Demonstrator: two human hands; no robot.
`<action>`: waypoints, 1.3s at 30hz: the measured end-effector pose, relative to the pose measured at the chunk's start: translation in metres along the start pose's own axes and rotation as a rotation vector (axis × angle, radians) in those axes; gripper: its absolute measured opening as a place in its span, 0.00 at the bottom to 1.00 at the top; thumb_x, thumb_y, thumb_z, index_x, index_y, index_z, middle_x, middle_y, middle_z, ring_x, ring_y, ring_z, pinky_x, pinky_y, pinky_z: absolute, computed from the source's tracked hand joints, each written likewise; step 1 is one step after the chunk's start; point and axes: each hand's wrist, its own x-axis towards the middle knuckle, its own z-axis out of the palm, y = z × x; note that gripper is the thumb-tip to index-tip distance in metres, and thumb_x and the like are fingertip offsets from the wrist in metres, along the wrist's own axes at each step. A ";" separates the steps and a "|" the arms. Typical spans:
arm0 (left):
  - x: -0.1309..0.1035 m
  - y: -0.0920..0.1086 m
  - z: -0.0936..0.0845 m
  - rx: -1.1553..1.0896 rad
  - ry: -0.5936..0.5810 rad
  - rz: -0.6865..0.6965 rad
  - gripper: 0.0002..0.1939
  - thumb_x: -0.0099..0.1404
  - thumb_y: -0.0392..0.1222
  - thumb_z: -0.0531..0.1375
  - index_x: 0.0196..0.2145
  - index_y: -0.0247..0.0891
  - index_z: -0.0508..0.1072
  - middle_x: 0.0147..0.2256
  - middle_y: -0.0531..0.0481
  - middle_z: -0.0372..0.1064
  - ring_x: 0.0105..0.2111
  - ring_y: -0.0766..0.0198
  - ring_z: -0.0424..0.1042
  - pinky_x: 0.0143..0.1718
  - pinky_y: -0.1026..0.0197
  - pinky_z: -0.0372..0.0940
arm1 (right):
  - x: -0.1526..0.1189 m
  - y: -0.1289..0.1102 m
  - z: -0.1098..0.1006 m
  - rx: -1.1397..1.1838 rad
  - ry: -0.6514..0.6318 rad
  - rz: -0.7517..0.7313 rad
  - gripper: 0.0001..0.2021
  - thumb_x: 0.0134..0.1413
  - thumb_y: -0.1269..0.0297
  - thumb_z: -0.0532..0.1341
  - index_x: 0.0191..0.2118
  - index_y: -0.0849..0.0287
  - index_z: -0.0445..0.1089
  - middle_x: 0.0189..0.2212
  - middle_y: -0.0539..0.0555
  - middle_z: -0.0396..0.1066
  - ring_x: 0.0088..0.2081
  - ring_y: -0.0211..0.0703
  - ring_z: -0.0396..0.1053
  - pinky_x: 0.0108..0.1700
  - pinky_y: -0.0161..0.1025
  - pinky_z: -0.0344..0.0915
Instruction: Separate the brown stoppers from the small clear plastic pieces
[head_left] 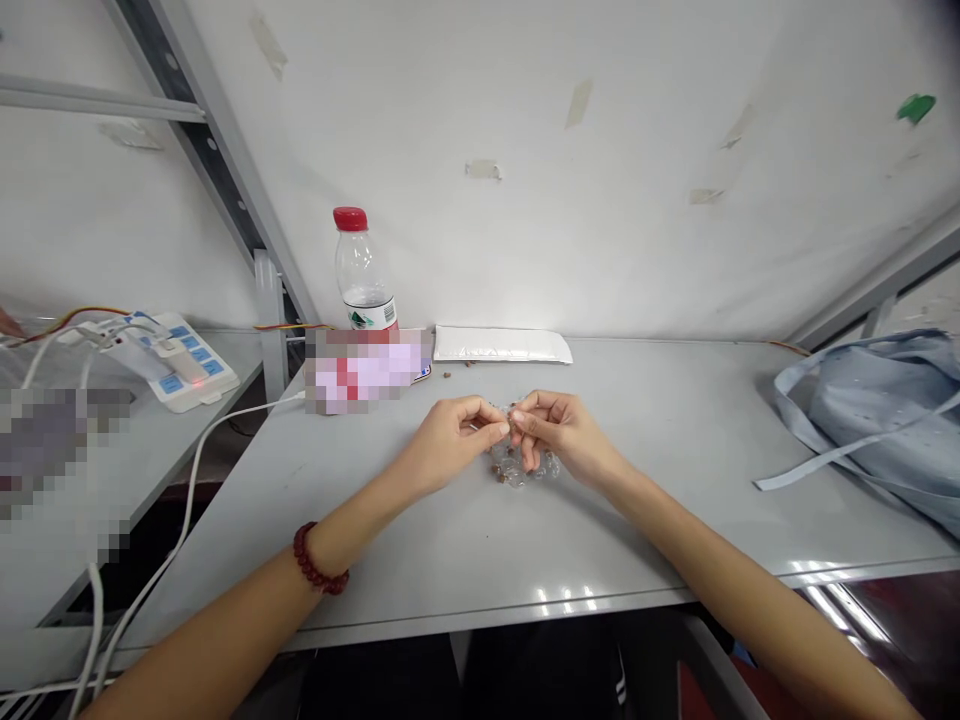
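Note:
Over the middle of the grey table point(420, 560), my left hand point(450, 440) and my right hand point(564, 432) meet fingertip to fingertip. Thumb and forefinger of each are pinched together; what lies between them is too small to name. Just beneath the fingers is a small heap of clear, shiny round pieces point(516, 474) with brown bits point(497, 470) among them. The fingers hide part of this heap. A dark red bead bracelet point(319, 560) circles my left wrist.
Behind my hands lie a white padded packet point(499, 345) and a blurred pinkish item point(367, 375). A red-capped bottle point(364, 270) stands by the wall. At left are a power strip point(191, 360) and a white cable point(196, 470); a light blue bag point(874, 410) lies right.

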 end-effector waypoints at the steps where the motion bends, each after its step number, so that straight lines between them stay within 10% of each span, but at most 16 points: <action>1: 0.001 0.001 -0.002 0.042 0.018 -0.004 0.09 0.60 0.43 0.58 0.31 0.34 0.73 0.32 0.49 0.74 0.33 0.63 0.71 0.37 0.61 0.64 | 0.001 -0.001 -0.003 -0.087 0.017 -0.042 0.13 0.51 0.54 0.64 0.30 0.60 0.67 0.22 0.49 0.71 0.19 0.36 0.69 0.20 0.34 0.64; 8: 0.007 -0.009 -0.014 0.479 0.075 -0.021 0.10 0.59 0.37 0.55 0.35 0.36 0.75 0.36 0.47 0.74 0.35 0.60 0.70 0.37 0.60 0.63 | 0.015 0.012 -0.027 -0.923 0.281 -0.491 0.06 0.54 0.62 0.62 0.35 0.56 0.74 0.31 0.55 0.75 0.37 0.46 0.70 0.36 0.42 0.66; 27: 0.006 -0.020 -0.004 0.759 -0.034 0.069 0.09 0.61 0.38 0.51 0.30 0.37 0.70 0.33 0.45 0.70 0.36 0.56 0.69 0.37 0.58 0.62 | 0.009 0.019 -0.009 -1.056 -0.113 -0.618 0.08 0.59 0.67 0.58 0.43 0.58 0.72 0.35 0.55 0.74 0.44 0.49 0.64 0.46 0.48 0.62; 39: 0.000 -0.013 -0.023 0.608 -0.057 -0.021 0.12 0.56 0.47 0.57 0.34 0.39 0.72 0.34 0.48 0.72 0.34 0.58 0.69 0.31 0.61 0.60 | 0.009 0.023 -0.005 -1.085 -0.125 -0.646 0.07 0.59 0.71 0.57 0.38 0.59 0.73 0.33 0.57 0.74 0.40 0.47 0.65 0.44 0.47 0.63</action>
